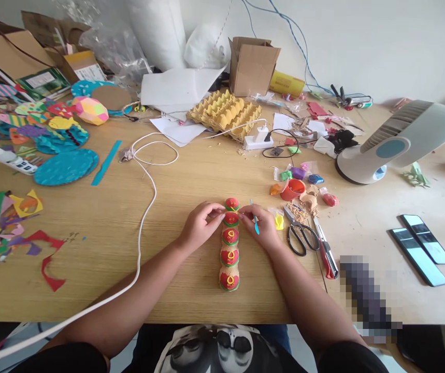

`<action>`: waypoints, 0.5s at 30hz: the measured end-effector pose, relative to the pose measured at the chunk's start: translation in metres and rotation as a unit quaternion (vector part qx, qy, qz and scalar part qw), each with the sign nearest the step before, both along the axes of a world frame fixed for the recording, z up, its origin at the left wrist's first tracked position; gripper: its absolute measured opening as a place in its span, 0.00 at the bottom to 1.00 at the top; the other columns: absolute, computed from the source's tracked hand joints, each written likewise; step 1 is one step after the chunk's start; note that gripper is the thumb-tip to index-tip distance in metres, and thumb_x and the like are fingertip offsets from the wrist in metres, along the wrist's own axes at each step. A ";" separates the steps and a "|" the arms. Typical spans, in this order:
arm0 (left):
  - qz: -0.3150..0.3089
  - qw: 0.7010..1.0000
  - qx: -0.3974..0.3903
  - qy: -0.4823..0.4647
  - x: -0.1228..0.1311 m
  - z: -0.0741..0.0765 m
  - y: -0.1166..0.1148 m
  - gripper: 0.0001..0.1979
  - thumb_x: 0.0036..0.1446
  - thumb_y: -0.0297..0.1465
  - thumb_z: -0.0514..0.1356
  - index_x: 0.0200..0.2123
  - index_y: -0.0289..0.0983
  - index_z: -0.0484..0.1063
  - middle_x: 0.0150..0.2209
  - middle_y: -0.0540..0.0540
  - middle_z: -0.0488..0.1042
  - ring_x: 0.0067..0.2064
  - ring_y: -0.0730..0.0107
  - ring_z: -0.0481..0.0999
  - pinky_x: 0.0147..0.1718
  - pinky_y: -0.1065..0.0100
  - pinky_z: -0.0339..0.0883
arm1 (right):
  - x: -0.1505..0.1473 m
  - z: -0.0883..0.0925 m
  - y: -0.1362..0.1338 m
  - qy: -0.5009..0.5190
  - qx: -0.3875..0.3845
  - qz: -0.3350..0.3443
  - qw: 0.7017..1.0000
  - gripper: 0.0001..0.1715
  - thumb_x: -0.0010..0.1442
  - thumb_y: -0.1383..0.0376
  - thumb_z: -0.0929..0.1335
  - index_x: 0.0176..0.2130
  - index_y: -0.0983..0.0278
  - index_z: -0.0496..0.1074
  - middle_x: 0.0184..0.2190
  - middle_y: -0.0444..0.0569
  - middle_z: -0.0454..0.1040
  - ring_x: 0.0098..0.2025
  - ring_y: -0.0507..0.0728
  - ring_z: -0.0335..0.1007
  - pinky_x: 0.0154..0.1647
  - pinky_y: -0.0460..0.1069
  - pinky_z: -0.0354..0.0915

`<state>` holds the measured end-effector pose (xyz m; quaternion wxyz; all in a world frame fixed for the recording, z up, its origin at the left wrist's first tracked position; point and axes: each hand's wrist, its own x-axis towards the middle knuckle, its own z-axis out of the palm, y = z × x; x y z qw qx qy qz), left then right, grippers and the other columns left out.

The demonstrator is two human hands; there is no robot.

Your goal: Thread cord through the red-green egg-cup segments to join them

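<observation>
A strip of egg-carton cups (230, 264) runs lengthwise in front of me, its humps covered with red clay, edged in green and marked with yellow loops. My left hand (202, 225) has its fingertips pinched against the strip's left side, near the far end. What lies between them is hidden. From the right side, my right hand (261, 226) grips a small blue clay knife (256, 225), blade pointing down. Its fingertips are at a thin yellow clay strand (231, 209) on the far humps. Beside this hand lies a bag of yellow clay (279, 221).
Black-handled scissors (303, 235) and a red utility knife (325, 251) lie right of my hand. Farther back are a red cup (292, 189), an egg tray (226, 115) and a white fan (393, 140). A white cable (140, 243) crosses the left side, near paper scraps (51, 248).
</observation>
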<state>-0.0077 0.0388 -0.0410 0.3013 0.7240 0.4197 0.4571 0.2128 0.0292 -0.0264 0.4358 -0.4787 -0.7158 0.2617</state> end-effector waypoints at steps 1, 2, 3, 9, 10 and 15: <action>-0.001 1.000 0.005 0.006 0.000 0.001 0.000 0.06 0.64 0.31 0.62 0.44 0.39 0.77 0.40 0.46 0.78 0.41 0.68 0.78 0.41 0.67 0.75 | 0.000 0.000 0.000 -0.011 0.007 0.010 1.000 0.09 0.65 0.59 0.70 0.38 0.61 0.78 0.25 0.46 0.73 0.29 0.54 0.69 0.33 0.49 0.66; -0.006 1.000 0.009 0.012 0.000 0.002 0.000 0.06 0.64 0.30 0.62 0.43 0.39 0.77 0.39 0.46 0.78 0.40 0.68 0.77 0.40 0.67 0.74 | 0.001 -0.001 0.000 -0.021 0.013 0.021 0.999 0.08 0.65 0.60 0.70 0.38 0.61 0.78 0.25 0.46 0.73 0.29 0.54 0.69 0.33 0.49 0.66; -0.012 1.000 0.012 0.017 0.000 0.003 0.000 0.06 0.65 0.30 0.61 0.43 0.39 0.78 0.39 0.46 0.78 0.40 0.69 0.77 0.40 0.67 0.73 | 0.001 -0.001 0.000 -0.027 0.017 0.031 0.999 0.08 0.65 0.60 0.70 0.38 0.61 0.78 0.25 0.46 0.73 0.29 0.54 0.68 0.33 0.49 0.65; -0.030 0.999 0.026 0.034 0.001 0.006 0.000 0.07 0.65 0.29 0.61 0.45 0.39 0.79 0.40 0.45 0.78 0.43 0.67 0.77 0.42 0.66 0.72 | 0.000 -0.001 0.001 -0.029 0.012 0.045 0.998 0.08 0.65 0.60 0.71 0.38 0.62 0.78 0.26 0.46 0.73 0.29 0.54 0.68 0.33 0.49 0.65; -0.029 0.999 0.028 0.034 0.001 0.006 0.000 0.08 0.65 0.29 0.61 0.45 0.39 0.79 0.40 0.45 0.78 0.43 0.67 0.77 0.43 0.65 0.72 | 0.000 -0.001 0.001 -0.029 0.010 0.046 0.998 0.08 0.65 0.60 0.71 0.39 0.62 0.78 0.26 0.46 0.73 0.29 0.54 0.69 0.33 0.49 0.64; -0.025 0.998 0.035 0.035 0.001 0.005 0.000 0.08 0.65 0.30 0.62 0.45 0.39 0.80 0.40 0.45 0.78 0.43 0.67 0.77 0.43 0.65 0.72 | 0.000 -0.002 0.001 -0.028 0.002 0.063 0.998 0.09 0.65 0.59 0.70 0.39 0.62 0.79 0.27 0.46 0.74 0.28 0.53 0.69 0.32 0.49 0.65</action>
